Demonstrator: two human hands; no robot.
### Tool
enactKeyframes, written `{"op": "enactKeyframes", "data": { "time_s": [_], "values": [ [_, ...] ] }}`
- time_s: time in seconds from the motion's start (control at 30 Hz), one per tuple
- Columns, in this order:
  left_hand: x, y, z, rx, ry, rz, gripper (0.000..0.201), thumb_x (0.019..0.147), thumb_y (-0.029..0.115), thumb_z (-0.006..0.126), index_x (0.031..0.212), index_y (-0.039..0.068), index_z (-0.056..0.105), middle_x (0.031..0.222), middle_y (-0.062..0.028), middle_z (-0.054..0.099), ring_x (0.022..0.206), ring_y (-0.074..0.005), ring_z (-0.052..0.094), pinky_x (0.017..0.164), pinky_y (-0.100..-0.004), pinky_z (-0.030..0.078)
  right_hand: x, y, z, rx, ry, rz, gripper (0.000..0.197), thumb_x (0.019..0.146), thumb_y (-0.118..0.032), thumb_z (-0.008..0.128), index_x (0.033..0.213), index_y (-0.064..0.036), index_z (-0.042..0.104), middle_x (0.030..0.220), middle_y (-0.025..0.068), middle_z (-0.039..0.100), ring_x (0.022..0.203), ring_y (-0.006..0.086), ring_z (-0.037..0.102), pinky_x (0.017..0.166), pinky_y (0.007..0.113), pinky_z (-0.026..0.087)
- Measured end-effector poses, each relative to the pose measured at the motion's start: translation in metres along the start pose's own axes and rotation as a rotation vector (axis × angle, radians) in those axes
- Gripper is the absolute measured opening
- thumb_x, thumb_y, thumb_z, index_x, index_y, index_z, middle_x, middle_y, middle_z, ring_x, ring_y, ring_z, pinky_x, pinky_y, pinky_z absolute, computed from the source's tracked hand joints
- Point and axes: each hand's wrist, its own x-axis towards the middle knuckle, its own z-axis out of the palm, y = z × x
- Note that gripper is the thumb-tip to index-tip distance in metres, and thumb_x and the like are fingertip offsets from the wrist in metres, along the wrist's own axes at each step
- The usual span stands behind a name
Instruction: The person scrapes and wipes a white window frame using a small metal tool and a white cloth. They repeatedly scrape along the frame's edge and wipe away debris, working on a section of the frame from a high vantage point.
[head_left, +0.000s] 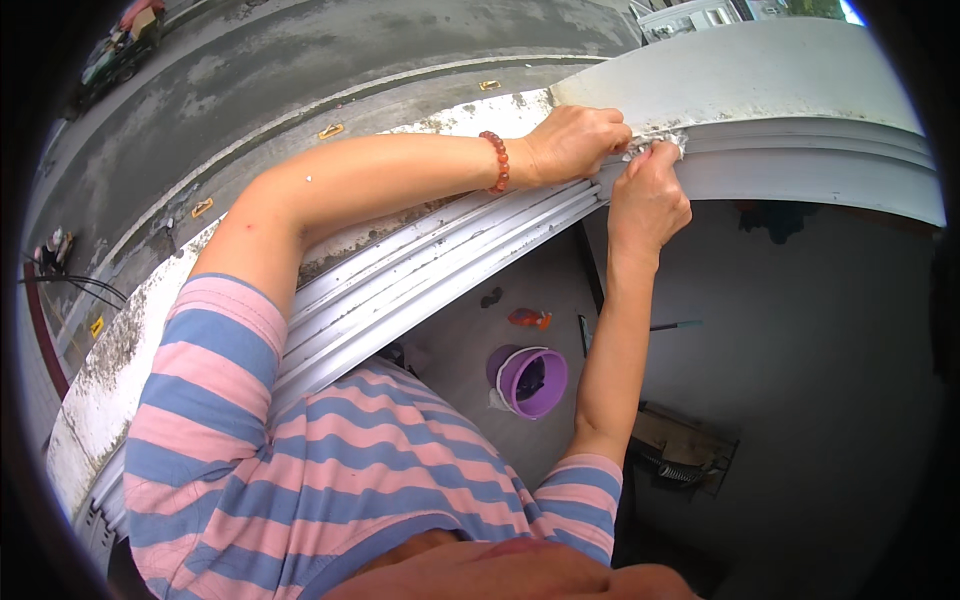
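Note:
At the far corner of a white window frame [440,255], where the sliding tracks meet the upright side, both my hands work close together. My left hand [577,143], with a reddish bead bracelet [497,162] on its wrist, is closed with its fingers curled at a crumpled whitish wad [672,138]. The wad looks like cloth or tissue; its exact kind is not clear. From the inner side my right hand [652,195] pinches the same wad, its fingertips partly hidden. Some of the wad sticks out between and beyond my fingers, against the frame.
Outside the dirty white ledge [130,330], a grey road [330,65] lies far below. Indoors, a purple bucket [540,385] with dark contents stands on the floor, near an orange item [528,317]. A brownish box-like object [685,440] lies further right.

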Motion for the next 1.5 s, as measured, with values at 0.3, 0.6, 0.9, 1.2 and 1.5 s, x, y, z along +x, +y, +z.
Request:
{"op": "enactKeyframes", "data": {
  "time_s": [0.3,0.6,0.9,1.2,1.5],
  "values": [
    [-0.014,0.018,0.025,0.049,-0.045,-0.079,0.016,0.064,0.015,0.061,0.07,0.003,0.054,0.057,-0.0159,0.056,0.059,-0.034,0.06,0.05,-0.0414,0.044,-0.049,0.027,0.03,-0.165,-0.359,-0.09,0.021,0.09,-0.028,0.047,0.096,-0.0094,0.041,0.07,0.0181,0.064,0.066,0.038,0.063,0.053,0.049,0.049],
    [-0.015,-0.014,0.033,0.302,-0.06,-0.046,0.012,0.062,0.017,0.062,0.065,0.006,0.061,0.059,-0.0118,0.061,0.058,-0.0279,0.062,0.049,-0.0394,0.045,-0.028,0.034,0.069,-0.138,-0.431,-0.401,0.028,0.078,-0.01,0.053,0.104,-0.0034,0.044,0.072,0.0194,0.062,0.065,0.0406,0.06,0.056,0.051,0.046],
    [-0.019,-0.007,0.037,0.167,-0.079,-0.147,0.014,0.062,0.017,0.063,0.062,0.004,0.06,0.059,-0.0141,0.06,0.061,-0.0298,0.062,0.053,-0.0396,0.047,-0.018,0.044,0.055,0.296,-0.479,-0.372,0.022,0.082,-0.012,0.054,0.1,0.0001,0.053,0.081,0.0243,0.061,0.075,0.0445,0.057,0.062,0.052,0.043],
    [-0.035,0.017,-0.072,0.222,-0.577,-0.332,0.012,0.064,0.004,0.063,0.075,0.007,0.067,0.08,-0.0105,0.063,0.079,-0.03,0.062,0.063,-0.0409,0.047,-0.042,-0.002,-0.036,0.775,-0.606,-0.036,0.012,0.086,-0.013,0.057,0.091,-0.0018,0.057,0.068,0.0189,0.059,0.065,0.037,0.059,0.057,0.04,0.045],
    [-0.025,0.016,-0.047,-0.099,-0.436,-0.457,0.016,0.078,0.007,0.052,0.09,0.004,0.063,0.082,-0.0137,0.065,0.081,-0.0306,0.062,0.072,-0.0395,0.047,-0.067,0.028,-0.044,0.709,-0.391,0.234,0.012,0.086,-0.014,0.057,0.091,-0.0032,0.057,0.066,0.0131,0.062,0.06,0.0326,0.061,0.055,0.04,0.046]
  ]
}}
